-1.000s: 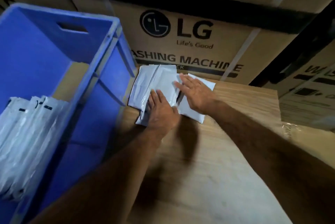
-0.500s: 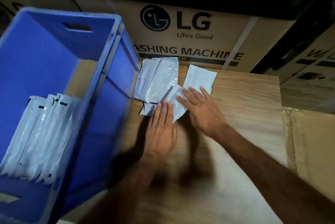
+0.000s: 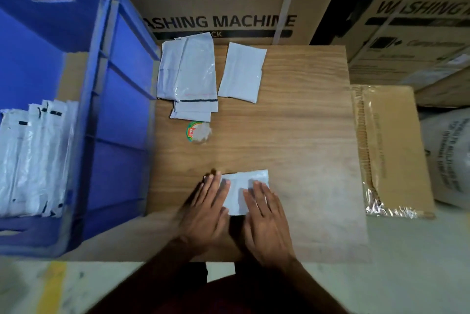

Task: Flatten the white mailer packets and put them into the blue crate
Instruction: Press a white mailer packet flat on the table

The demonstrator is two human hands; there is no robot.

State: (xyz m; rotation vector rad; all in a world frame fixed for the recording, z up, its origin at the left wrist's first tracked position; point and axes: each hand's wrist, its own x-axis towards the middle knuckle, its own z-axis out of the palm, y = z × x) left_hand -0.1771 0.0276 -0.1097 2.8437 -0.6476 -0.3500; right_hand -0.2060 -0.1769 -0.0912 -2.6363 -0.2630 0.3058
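Both the left hand (image 3: 206, 212) and right hand (image 3: 264, 217) lie flat, fingers straight, pressing one white mailer packet (image 3: 240, 190).

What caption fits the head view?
Both hands, left hand and right hand, press a white mailer flat beside the blue crate.

Both hands — left hand (image 3: 206, 208), right hand (image 3: 264, 214) — press one packet (image 3: 237, 194) flat.

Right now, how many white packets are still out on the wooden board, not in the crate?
At least 3: one mailer pressed under both hands, a single mailer at the far edge, and an overlapping pile beside the blue crate, which seems to hold several; its exact number is hidden.
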